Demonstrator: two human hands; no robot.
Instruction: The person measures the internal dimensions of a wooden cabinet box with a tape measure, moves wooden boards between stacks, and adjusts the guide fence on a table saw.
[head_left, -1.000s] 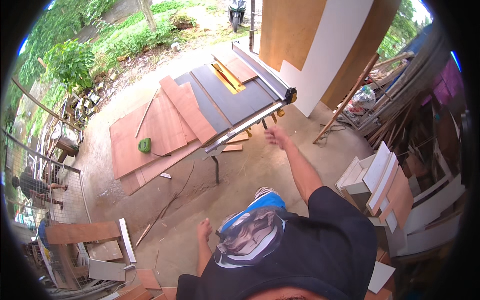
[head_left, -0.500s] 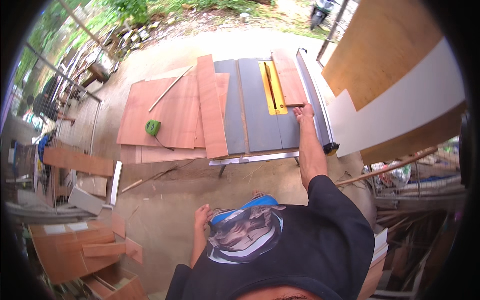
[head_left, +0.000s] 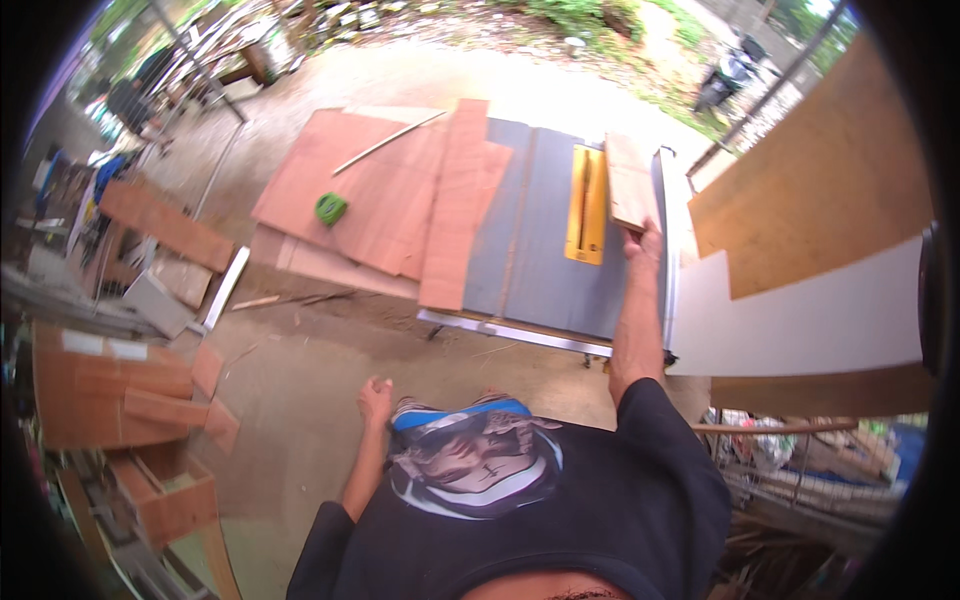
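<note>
My right hand grips the near end of a reddish-brown wooden board. The board lies lengthwise over the right part of a grey table saw top, beside the yellow insert with its dark slot. A long metal fence runs along the board's right. My left hand hangs low before my body, away from the saw, fingers curled and nothing visible in them. To the saw's left, a narrow plywood strip lies across larger plywood sheets. A green tape measure rests on those sheets.
A thin stick lies on the sheets. Large brown and white panels stand close on the right. On the left are wooden drawers, scrap boards and a white bar. A motorcycle is beyond the saw.
My right hand has gone from touching the board's near end to gripping it, and the board now looks turned and slightly lifted. The view has swung left; my left hand stays low.
</note>
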